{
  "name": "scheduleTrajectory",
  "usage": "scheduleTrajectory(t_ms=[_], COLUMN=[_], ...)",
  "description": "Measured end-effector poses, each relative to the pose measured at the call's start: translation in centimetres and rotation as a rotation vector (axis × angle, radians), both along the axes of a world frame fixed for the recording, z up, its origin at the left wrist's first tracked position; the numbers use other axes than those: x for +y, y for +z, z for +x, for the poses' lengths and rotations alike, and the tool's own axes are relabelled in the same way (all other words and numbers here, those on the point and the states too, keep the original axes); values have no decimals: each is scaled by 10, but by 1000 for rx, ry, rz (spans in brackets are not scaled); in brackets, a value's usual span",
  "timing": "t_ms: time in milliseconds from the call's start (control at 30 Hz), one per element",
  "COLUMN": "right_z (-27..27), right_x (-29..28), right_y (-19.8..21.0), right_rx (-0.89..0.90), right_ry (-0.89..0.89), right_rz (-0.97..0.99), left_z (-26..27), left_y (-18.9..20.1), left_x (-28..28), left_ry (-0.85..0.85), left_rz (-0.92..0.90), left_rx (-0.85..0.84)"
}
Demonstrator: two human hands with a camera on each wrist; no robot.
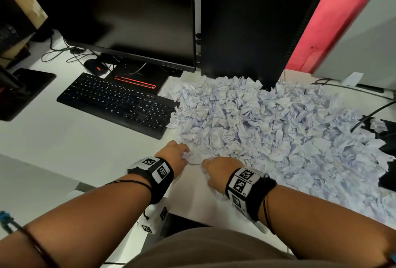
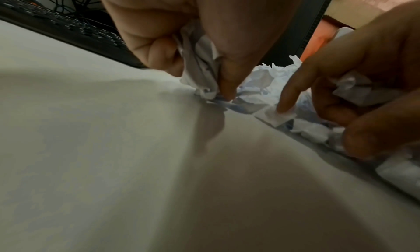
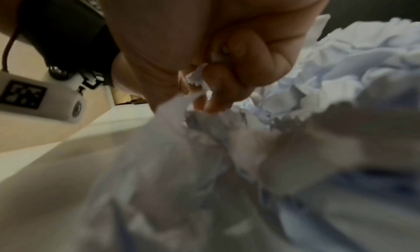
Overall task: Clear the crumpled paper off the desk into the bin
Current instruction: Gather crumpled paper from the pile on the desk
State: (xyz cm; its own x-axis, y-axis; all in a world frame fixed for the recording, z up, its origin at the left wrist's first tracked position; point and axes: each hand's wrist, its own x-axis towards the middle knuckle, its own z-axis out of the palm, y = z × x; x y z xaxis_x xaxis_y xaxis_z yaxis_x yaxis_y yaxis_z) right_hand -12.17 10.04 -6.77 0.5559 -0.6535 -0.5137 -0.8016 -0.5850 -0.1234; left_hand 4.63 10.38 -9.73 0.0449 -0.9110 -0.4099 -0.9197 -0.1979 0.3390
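Both hands' fingers (image 2: 159,54) clutch crumpled paper (image 1: 267,121) at the pile's near edge on the desk (image 1: 75,143).

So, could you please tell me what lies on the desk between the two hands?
In the head view, a small wad of crumpled paper lies between the left hand and right hand, which both grip paper at the pile's near edge.

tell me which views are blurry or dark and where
Head view: sharp at the paper pile, edges smeared and bowed. Left wrist view: left hand soft, its shadow on the desk. Right wrist view: foreground paper badly blurred, dim.
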Motion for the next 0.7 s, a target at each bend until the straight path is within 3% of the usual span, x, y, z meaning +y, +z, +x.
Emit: scheduleTrajectory(t_ms=[200,467,700], right_z=[-4,-15,-22], right_x=[-15,-34,-54], right_y=[5,39,49], right_rx=[-54,-530,-646], right_ry=[17,-336,-566], right_rz=[-53,-50,-36], left_z=[10,19,13], left_y=[1,13,24], left_x=[2,-1,-9], left_ry=[-26,-58,10], left_rz=[5,-155,-124], left_rx=[-34,5,85])
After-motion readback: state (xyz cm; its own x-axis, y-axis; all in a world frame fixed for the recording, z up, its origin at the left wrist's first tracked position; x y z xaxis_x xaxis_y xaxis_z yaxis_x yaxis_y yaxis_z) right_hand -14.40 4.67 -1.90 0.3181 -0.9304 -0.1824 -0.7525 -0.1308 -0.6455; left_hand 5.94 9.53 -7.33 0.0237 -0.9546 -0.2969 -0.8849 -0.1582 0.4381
